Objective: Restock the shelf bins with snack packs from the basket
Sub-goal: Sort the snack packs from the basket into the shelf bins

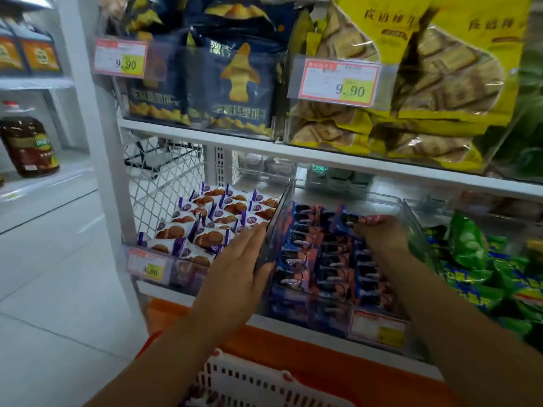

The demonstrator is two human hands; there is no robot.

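Bin (279,215) mid-frame nearly full of blue packs (332,259). My left hand (244,254) flat, bracing bin wall; right hand (382,233) grips one pack (346,220) at back row. Basket (249,380) bottom centre, remaining stock unclear.

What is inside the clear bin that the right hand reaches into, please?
Rows of blue-and-pink snack packs fill the clear bin; the right hand pinches one at the back. Anything beneath the top packs, and the bin's floor, is covered.
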